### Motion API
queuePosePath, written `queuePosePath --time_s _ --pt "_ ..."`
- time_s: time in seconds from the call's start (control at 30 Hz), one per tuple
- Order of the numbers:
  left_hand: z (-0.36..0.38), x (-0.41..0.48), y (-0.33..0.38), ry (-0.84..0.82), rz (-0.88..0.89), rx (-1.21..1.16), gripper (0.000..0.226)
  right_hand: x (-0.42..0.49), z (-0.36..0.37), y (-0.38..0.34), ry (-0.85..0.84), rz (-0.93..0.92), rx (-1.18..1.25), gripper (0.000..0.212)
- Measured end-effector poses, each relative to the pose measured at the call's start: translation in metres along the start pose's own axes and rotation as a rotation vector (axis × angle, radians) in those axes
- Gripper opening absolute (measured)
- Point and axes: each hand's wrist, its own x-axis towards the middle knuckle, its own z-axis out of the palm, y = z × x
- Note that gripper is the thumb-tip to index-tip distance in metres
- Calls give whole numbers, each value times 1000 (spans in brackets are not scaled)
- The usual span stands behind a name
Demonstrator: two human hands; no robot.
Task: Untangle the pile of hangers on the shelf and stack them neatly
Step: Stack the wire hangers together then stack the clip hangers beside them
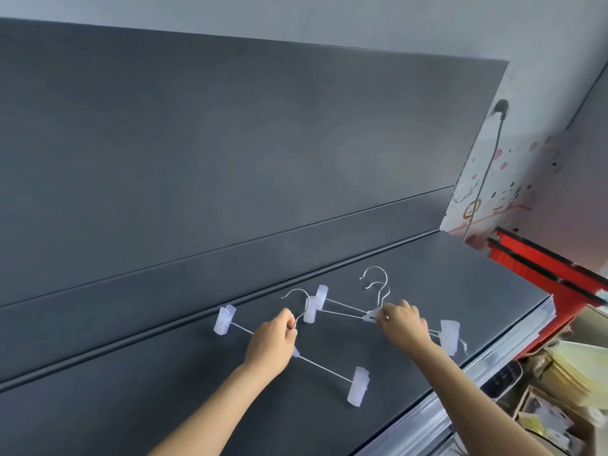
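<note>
Wire clip hangers with translucent white clips lie on the dark grey shelf (164,390). One hanger (329,368) lies apart on the left; my left hand (271,340) is shut on it at the base of its hook. Two hangers lie stacked on the right (342,307), hooks pointing toward the back panel. My right hand (399,320) pinches that pair at the centre, just under the hooks. Their right-hand clips (449,334) show past my wrist.
A dark back panel (230,143) rises behind the shelf. The shelf's front edge (493,363) runs at the right, with boxes and paper goods (559,390) below it. A patterned wall with a plug and cable (493,153) stands at the far right, next to a red frame (543,268).
</note>
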Motion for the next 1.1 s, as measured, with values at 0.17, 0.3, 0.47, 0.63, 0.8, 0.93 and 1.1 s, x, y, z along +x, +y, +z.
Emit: queuePosePath --time_s 0.17,0.3,0.47,0.63,0.8,0.93,1.1 --pt "5 0 0 12 -35 -18 23 0 12 0 13 -36 28 27" --pt "-1 -7 -2 44 -64 -18 24 -24 26 -11 1 -144 236 24" --pt "-15 -29 -6 133 -75 -5 22 -50 33 -27 -70 -305 375 26" --pt "-38 -68 -19 259 -116 -53 12 -61 29 -45 -172 -443 477 22" --pt "-63 -118 -37 397 -191 -45 11 -78 30 -74 -224 -595 446 28" --pt "-85 -159 -51 470 -248 -41 13 -99 43 -103 -310 -680 458 25" --pt "-108 -207 -76 568 -320 -57 12 -136 48 -145 -377 -775 461 30"
